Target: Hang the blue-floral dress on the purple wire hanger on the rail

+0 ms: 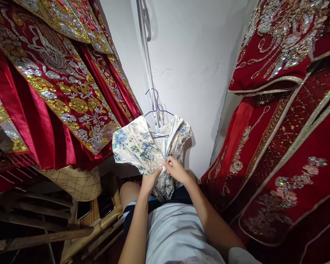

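Note:
A white garment with blue and yellow flowers [143,145] hangs on a thin purple hanger [157,109] in front of me. Its neckline is open in a V, and the lower part falls toward my lap. My left hand [151,179] grips the front of the garment from below, thumb on top, its other fingers hidden by cloth. Close beside it, my right hand [174,169] pinches the front edge at the bottom of the V. The two hands nearly meet there. Whether a fastener lies between the fingertips is too small to tell.
Red embroidered clothing [79,106] with gold and silver patterns hangs at the left. More red beaded clothing [264,157] hangs at the right. A narrow metal pole [145,47] stands against the white wall [192,47]. At lower left is a wooden chair [99,227] with a dark phone-like object on it.

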Action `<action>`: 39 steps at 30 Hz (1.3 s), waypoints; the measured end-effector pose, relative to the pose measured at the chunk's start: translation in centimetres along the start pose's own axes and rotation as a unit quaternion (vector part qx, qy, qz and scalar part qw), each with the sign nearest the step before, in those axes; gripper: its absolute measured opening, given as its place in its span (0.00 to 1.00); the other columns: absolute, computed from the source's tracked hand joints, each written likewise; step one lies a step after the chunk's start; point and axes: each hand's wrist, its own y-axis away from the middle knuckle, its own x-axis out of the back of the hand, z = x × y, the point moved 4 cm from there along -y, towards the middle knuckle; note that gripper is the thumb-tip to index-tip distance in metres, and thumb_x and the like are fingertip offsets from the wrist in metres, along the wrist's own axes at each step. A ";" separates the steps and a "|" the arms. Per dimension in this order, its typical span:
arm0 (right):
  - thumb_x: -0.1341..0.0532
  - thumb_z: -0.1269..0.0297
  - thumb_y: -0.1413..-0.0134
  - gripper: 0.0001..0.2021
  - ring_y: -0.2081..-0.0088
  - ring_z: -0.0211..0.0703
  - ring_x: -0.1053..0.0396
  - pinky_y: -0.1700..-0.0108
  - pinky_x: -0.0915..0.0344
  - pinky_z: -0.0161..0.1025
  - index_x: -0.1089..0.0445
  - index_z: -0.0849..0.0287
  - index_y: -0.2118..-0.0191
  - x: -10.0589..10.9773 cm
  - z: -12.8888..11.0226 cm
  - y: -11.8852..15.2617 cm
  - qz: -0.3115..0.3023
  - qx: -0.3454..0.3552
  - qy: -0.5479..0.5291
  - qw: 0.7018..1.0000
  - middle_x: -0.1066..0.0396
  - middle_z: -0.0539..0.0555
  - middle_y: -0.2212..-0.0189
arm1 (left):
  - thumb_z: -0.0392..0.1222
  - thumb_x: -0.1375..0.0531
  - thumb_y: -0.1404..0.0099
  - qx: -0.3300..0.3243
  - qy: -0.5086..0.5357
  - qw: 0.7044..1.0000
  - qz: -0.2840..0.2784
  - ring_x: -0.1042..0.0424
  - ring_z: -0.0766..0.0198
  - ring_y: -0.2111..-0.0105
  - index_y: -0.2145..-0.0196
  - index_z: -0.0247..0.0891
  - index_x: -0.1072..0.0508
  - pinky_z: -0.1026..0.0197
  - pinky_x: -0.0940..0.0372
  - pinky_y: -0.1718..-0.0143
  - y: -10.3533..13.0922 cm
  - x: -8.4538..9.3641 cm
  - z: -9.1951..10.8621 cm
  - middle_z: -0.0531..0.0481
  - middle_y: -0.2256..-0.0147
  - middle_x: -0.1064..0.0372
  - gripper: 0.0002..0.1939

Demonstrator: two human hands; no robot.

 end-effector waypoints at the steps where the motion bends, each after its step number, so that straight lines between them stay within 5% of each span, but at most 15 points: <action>1: 0.41 0.52 0.38 0.16 0.80 0.38 0.39 0.73 0.45 0.35 0.43 0.54 0.71 0.0 -0.1 0.1 -0.017 0.007 -0.004 1.000 0.37 0.43 0.84 | 0.44 0.28 0.47 0.009 0.005 1.000 -0.006 0.38 0.48 0.36 0.42 0.40 0.30 0.46 0.46 0.33 0.1 0.0 0.0 0.39 0.44 0.28 0.35; 6: 0.43 0.50 0.37 0.20 0.80 0.36 0.43 0.74 0.47 0.34 0.43 0.56 0.76 0.4 -0.4 0.3 -0.081 0.034 -0.018 0.996 0.41 0.44 0.84 | 0.44 0.27 0.49 0.055 0.038 0.998 -0.011 0.32 0.45 0.41 0.45 0.39 0.28 0.45 0.40 0.36 0.2 0.2 -0.4 0.39 0.47 0.26 0.34; 9: 0.43 0.51 0.37 0.19 0.79 0.36 0.43 0.73 0.46 0.34 0.38 0.57 0.76 0.8 -0.4 0.4 -0.082 0.037 -0.020 0.996 0.41 0.44 0.83 | 0.43 0.26 0.50 0.026 0.033 0.998 0.036 0.31 0.44 0.42 0.44 0.37 0.30 0.43 0.40 0.37 -0.3 0.9 -0.6 0.38 0.49 0.27 0.36; 12: 0.43 0.54 0.37 0.18 0.79 0.37 0.40 0.72 0.44 0.34 0.32 0.58 0.75 1.0 -0.4 0.5 -0.075 0.027 -0.017 0.997 0.39 0.46 0.84 | 0.43 0.27 0.49 -0.077 -0.020 0.979 0.187 0.34 0.45 0.41 0.42 0.38 0.36 0.44 0.41 0.37 -0.2 2.6 -0.2 0.37 0.45 0.33 0.40; 15: 0.42 0.57 0.38 0.15 0.78 0.37 0.37 0.73 0.43 0.34 0.26 0.60 0.72 0.8 -0.5 0.5 -0.064 0.010 -0.022 0.998 0.33 0.48 0.82 | 0.44 0.31 0.44 -0.216 -0.123 0.909 0.335 0.39 0.48 0.41 0.39 0.40 0.42 0.45 0.44 0.39 1.3 3.4 1.0 0.37 0.39 0.45 0.39; 18: 0.40 0.58 0.41 0.13 0.80 0.35 0.39 0.75 0.44 0.33 0.24 0.61 0.71 0.2 -0.9 0.6 -0.057 0.001 -0.052 0.997 0.28 0.51 0.80 | 0.43 0.36 0.38 -0.288 -0.182 0.911 0.233 0.34 0.52 0.50 0.46 0.40 0.35 0.50 0.38 0.47 1.9 1.2 1.5 0.40 0.48 0.37 0.23; 21: 0.38 0.58 0.44 0.13 0.82 0.34 0.40 0.77 0.45 0.33 0.24 0.62 0.72 -0.3 -1.5 0.8 -0.063 -0.006 -0.113 0.992 0.28 0.51 0.81 | 0.42 0.39 0.37 -0.273 -0.195 0.941 0.052 0.31 0.59 0.63 0.59 0.39 0.32 0.58 0.36 0.60 1.5 -1.9 1.0 0.49 0.64 0.33 0.09; 23: 0.35 0.57 0.47 0.13 0.83 0.33 0.41 0.79 0.47 0.33 0.24 0.62 0.74 -0.3 -2.0 0.8 -0.075 -0.026 -0.150 0.986 0.28 0.51 0.82 | 0.43 0.44 0.34 -0.255 -0.194 0.947 -0.010 0.35 0.63 0.69 0.65 0.40 0.35 0.62 0.39 0.66 1.2 -3.2 0.7 0.53 0.71 0.37 0.05; 27: 0.34 0.61 0.47 0.12 0.85 0.31 0.44 0.83 0.53 0.33 0.24 0.64 0.76 1.4 -4.5 -1.2 -0.047 -0.073 -0.215 0.973 0.31 0.52 0.85 | 0.46 0.49 0.30 -0.242 -0.220 0.944 -0.050 0.40 0.66 0.75 0.69 0.41 0.40 0.64 0.45 0.71 1.0 -3.7 0.1 0.56 0.75 0.43 0.11; 35: 0.40 0.75 0.40 0.12 0.85 0.26 0.47 0.85 0.56 0.26 0.28 0.65 0.75 6.7 -14.7 -11.1 0.044 -0.044 -0.269 0.961 0.32 0.50 0.83 | 0.41 0.47 0.33 -0.239 -0.337 0.900 -0.136 0.46 0.65 0.81 0.72 0.42 0.43 0.62 0.52 0.75 0.0 -2.7 0.1 0.58 0.80 0.49 0.10; 39: 0.40 0.71 0.39 0.12 0.86 0.26 0.46 0.86 0.55 0.25 0.27 0.67 0.74 6.8 -15.9 -11.1 0.024 -0.001 -0.270 0.962 0.33 0.49 0.85 | 0.42 0.44 0.34 -0.253 -0.359 0.882 -0.169 0.44 0.64 0.82 0.72 0.43 0.39 0.61 0.51 0.76 -0.7 -2.2 2.3 0.57 0.82 0.45 0.09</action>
